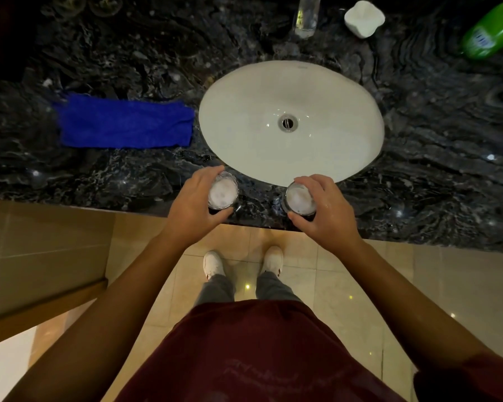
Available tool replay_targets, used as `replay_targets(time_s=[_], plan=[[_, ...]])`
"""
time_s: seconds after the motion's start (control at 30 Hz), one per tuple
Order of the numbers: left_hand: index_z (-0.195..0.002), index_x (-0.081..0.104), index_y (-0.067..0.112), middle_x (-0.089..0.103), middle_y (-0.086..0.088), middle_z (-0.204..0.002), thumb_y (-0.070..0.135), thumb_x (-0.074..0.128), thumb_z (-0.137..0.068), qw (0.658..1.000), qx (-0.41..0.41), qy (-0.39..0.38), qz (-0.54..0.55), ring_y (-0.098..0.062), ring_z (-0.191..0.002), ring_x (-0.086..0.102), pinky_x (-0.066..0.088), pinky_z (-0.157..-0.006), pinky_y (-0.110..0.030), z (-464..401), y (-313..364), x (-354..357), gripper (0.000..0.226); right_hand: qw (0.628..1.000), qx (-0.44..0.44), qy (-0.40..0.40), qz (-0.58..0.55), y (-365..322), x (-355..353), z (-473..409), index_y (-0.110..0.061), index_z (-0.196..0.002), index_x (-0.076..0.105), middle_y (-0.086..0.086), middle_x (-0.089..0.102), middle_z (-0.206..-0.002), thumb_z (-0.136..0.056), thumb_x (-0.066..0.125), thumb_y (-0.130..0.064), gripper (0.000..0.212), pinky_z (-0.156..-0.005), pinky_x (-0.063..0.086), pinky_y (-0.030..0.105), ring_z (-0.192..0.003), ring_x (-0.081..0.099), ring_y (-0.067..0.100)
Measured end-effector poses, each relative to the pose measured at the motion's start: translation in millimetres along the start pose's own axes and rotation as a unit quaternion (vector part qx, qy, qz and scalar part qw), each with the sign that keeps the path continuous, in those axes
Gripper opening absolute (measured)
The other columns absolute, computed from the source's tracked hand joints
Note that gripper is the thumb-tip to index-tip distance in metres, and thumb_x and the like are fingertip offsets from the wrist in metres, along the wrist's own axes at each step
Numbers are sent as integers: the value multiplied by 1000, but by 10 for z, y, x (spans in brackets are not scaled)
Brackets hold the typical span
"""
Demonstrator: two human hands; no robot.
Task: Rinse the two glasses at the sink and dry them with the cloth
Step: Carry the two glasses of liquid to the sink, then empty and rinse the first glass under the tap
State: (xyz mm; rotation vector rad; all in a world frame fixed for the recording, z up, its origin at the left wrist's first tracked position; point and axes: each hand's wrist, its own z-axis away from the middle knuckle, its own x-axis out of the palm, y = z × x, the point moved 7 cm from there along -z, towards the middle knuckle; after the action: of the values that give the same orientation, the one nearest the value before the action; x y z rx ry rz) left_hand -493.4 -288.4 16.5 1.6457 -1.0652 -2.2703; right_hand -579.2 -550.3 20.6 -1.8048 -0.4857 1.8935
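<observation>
Left hand (192, 203) grips round left glass (223, 194); right hand (324, 210) grips right glass (300, 198); marble counter (128, 59).

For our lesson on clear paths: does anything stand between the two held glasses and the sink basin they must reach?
Nothing visible does. The left glass and right glass sit at the counter's front edge, with only bare dark counter before the sink.

Both arms reach forward; the left hand (196, 203) and right hand (324, 211), fingers curled, each grip a glass just before the sink (360, 158).
</observation>
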Motion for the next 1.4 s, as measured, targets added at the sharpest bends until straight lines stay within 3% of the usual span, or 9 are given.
replay_targets(time_s=[0.1, 0.23, 0.37, 0.57, 0.8, 0.9, 1.03, 1.2, 1.4], plan=[[-154, 36, 18, 43, -7, -155, 46, 88, -75, 999, 3, -38, 3, -24, -144, 39, 32, -121, -40, -37, 20, 4, 98, 1000, -5, -24, -8, -2, -19, -20, -28, -143, 50, -1, 51, -141, -80, 79, -49, 72, -85, 58, 41, -125, 52, 18], [-155, 38, 16, 37, -9, -162, 70, 64, -76, 998, 46, -13, -41, -28, -155, 24, 23, -126, -48, -113, 199, -132, 99, 995, -6, -75, -60, 44, -77, -38, -32, -148, 44, -7, 50, -148, -85, 72, -59, 74, -102, 52, 46, -134, 49, 15], [-155, 38, 16, 37, -6, -163, 62, 66, -84, 995, 98, 2, 9, -24, -157, 23, 20, -126, -42, -155, 670, -115, 89, 990, 40, -23, -133, 199, -263, -16, -27, -151, 45, -6, 52, -149, -99, 61, -47, 58, -105, 49, 39, -132, 52, 10], [-156, 33, 20, 38, -4, -160, 45, 82, -83, 985, 95, -56, 130, -18, -150, 34, 34, -122, -41, -177, 1151, 489, 92, 988, 122, 71, 69, 1080, -354, 209, -20, -152, 47, 9, 38, -164, -103, 43, -47, 56, -123, 27, 56, -155, 27, 30], [-163, 19, 32, 29, 15, -164, 46, 91, -74, 970, -26, -100, 219, 8, -144, 27, 21, -111, -5, -163, 1059, 1046, 115, 977, 135, 21, 165, 1463, -141, 320, -27, -160, 36, 9, 23, -171, -105, 29, -55, 62, -127, 11, 57, -160, 14, 33], [-162, 20, 32, 32, 28, -157, 43, 92, -74, 968, -52, -81, 231, 17, -141, 29, 23, -111, -2, -160, 981, 1129, 114, 976, 124, 20, 177, 1496, -107, 347, -27, -161, 33, 9, 21, -172, -107, 29, -55, 61, -127, 11, 58, -160, 13, 33], [-146, 45, 28, 56, 12, -141, 38, 91, -76, 978, -64, -41, 195, -10, -129, 54, 48, -107, -33, -239, 943, 1136, 85, 975, 118, 33, 184, 1487, -105, 340, -26, -160, 35, 10, 25, -171, -106, 35, -52, 60, -127, 12, 57, -159, 16, 33], [-128, 55, 25, 66, 8, -123, 35, 91, -75, 965, -119, -29, 233, -6, -112, 63, 45, -85, -6, -470, 941, 979, 65, 977, 114, 66, 167, 1458, -144, 330, -25, -158, 40, 9, 28, -170, -105, 43, -47, 58, -128, 11, 56, -159, 18, 32], [-127, 53, 28, 68, 8, -121, 31, 92, -73, 968, -84, -14, 238, -12, -112, 63, 50, -97, -27, -1236, 856, 384, 67, 974, 169, 43, 143, 1423, -184, 227, -24, -151, 51, 11, 38, -164, -98, 48, -42, 56, -126, 16, 55, -156, 24, 33]])
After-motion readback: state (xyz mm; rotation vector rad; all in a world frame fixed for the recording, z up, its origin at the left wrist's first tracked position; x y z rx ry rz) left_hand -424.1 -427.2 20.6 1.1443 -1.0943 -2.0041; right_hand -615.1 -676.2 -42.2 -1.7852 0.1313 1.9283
